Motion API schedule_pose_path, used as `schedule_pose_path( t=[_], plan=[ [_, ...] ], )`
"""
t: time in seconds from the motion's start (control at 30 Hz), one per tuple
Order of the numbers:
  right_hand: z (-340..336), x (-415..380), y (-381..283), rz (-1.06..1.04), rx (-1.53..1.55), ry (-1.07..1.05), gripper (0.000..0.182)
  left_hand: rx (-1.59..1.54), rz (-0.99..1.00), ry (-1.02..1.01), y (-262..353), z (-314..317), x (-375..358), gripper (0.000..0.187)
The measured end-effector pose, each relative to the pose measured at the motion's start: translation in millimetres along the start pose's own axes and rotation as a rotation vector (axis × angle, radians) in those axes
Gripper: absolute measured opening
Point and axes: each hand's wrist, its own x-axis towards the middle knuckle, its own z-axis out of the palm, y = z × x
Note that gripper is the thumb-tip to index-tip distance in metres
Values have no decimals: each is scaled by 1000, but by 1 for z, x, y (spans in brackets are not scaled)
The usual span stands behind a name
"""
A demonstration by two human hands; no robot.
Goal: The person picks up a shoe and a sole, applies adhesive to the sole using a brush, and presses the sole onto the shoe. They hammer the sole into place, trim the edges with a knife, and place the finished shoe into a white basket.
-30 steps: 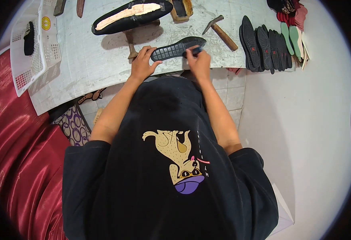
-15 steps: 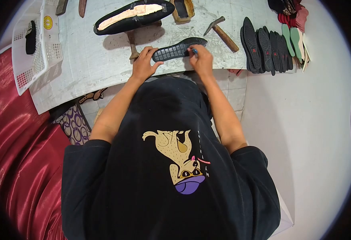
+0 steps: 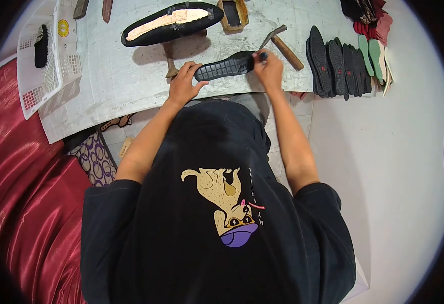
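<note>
A black shoe sole with a grid of square hollows lies on the table near its front edge. My left hand grips the heel end, fingers at the far corner and thumb at the near one. At the toe end, my right hand is closed around a small dark pen-like tool. Its working tip is hidden, so its exact kind cannot be made out. A hammer with a wooden handle rests just beyond that hand. Behind the sole, an upturned black shoe with a pale strip along its bottom sits on a stand.
Several black soles stand in a row at the right, beside green insoles. A wooden box is at the back. The white plastic basket occupies the table's left end. Red cloth hangs at the left.
My right hand has moved right along the sole to its toe end, with the small tool still in it. My left hand keeps its hold on the heel end.
</note>
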Motion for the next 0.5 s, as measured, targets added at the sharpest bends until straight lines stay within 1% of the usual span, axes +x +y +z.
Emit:
schedule_pose_path(
  t=[0.13,0.17,0.2,0.27,0.3,0.33,0.4,0.43,0.5],
  plan=[
    [17,-26,-44,-6,113,-113,10,-1,-3,14,1,0,-1,65],
    [18,-24,-46,-62,49,-107,10,4,-4,17,2,0,-1,65],
    [14,-18,-42,-60,48,-102,10,5,2,16,2,1,0,65],
    [1,0,-27,311,129,-193,12,6,-16,3,1,1,0,65],
    [0,9,-18,334,147,-100,16,8,-16,5,1,0,1,65],
    [0,16,-9,316,189,-22,16,-1,-25,-5,2,0,1,65],
    [0,21,-5,356,108,-9,14,-7,-46,-11,3,-2,0,65],
    [4,17,-6,354,111,-15,14,-15,-31,2,3,-2,0,65],
    [16,5,-11,36,-6,27,11,-26,-13,14,3,-2,0,65]
  ],
)
